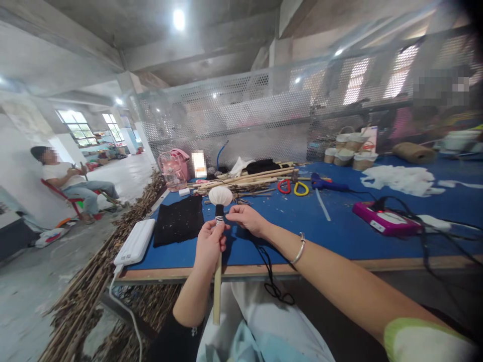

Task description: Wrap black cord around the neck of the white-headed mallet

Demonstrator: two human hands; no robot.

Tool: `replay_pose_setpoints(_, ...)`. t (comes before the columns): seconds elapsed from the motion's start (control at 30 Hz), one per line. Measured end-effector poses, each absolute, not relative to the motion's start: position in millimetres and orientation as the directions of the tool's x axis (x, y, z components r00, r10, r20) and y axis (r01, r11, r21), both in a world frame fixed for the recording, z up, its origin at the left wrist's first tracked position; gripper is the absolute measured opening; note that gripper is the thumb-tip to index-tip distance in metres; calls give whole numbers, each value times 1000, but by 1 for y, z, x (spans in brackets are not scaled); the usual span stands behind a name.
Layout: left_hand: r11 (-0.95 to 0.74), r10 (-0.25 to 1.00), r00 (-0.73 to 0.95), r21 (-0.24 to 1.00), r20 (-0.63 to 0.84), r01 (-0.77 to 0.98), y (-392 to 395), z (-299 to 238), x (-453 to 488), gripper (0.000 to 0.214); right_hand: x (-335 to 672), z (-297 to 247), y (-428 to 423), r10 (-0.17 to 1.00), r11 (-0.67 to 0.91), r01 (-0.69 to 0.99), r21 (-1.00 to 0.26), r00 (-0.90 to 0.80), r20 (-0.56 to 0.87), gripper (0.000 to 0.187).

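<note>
My left hand [212, 237] is closed round a wooden stick [217, 296], held upright at the table's front edge. On its top sits a round, pleated white cloth head [221, 196]. Below that head is a black wrapped neck [219, 210] with black and white striped winding under it. Close to the right of the neck, my right hand [247, 219] has its fingertips pinched together. A thin black cord [268, 274] comes from beneath this hand and dangles in loops over the table edge; the pinched part is mostly hidden.
On the blue table [241, 251] lie a black cloth [178, 221], a white power bank [135, 242], scissors [292, 187], a glue gun [328, 184], sticks [245, 180] and a purple power strip [387, 219]. Dry stalks [86, 281] line the left side. A person [71, 181] sits farther left.
</note>
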State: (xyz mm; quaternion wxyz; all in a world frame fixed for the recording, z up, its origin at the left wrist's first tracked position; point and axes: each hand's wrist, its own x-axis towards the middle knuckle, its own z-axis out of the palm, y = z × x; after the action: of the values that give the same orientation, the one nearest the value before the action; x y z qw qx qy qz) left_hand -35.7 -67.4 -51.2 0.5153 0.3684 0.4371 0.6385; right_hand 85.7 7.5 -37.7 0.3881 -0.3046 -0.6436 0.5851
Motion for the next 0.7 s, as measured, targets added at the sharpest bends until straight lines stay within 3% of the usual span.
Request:
replay_pose_setpoints(0.2,-78,981,-193,916,1,-394,-67,-51,-36,44,83,-37,5,856,149,-112,-982,-483,185,31)
replay_pose_setpoints(0.7,37,999,8,823,-39,-566,-75,-49,-45,33,83,-39,7,789,-80,-173,-982,-613,44,31)
